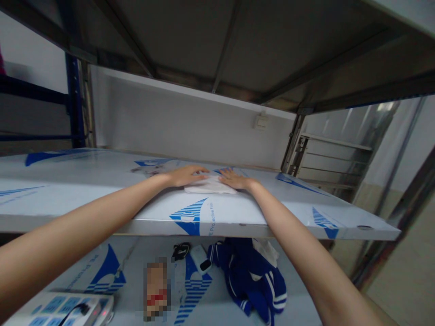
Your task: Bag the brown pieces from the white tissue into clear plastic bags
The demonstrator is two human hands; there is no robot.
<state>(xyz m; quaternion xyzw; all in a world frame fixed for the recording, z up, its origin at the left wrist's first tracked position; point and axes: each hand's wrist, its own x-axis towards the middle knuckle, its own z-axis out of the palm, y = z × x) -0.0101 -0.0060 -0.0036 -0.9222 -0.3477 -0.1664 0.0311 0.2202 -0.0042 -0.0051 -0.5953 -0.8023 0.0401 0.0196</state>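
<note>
My left hand (pixel 189 174) rests on the left part of a folded white cloth (pixel 211 185), its fingers reaching out over it. Flat across the cloth's right end lies my right hand (pixel 235 178), fingers spread. Both arms stretch forward over the middle shelf (pixel 152 206) of a metal rack. This shelf is covered with white protective film printed with blue triangular logos. Whether the cloth is a wipe or a towel I cannot tell.
Below, a lower shelf (pixel 136 271) holds a blue garment with white stripes (pixel 251 276), a pale blue device (pixel 201 259), a small black item (pixel 181 250) and a white power strip (pixel 68 310). Overhead is an upper shelf (pixel 190 40). A wall switch (pixel 261 122) sits behind.
</note>
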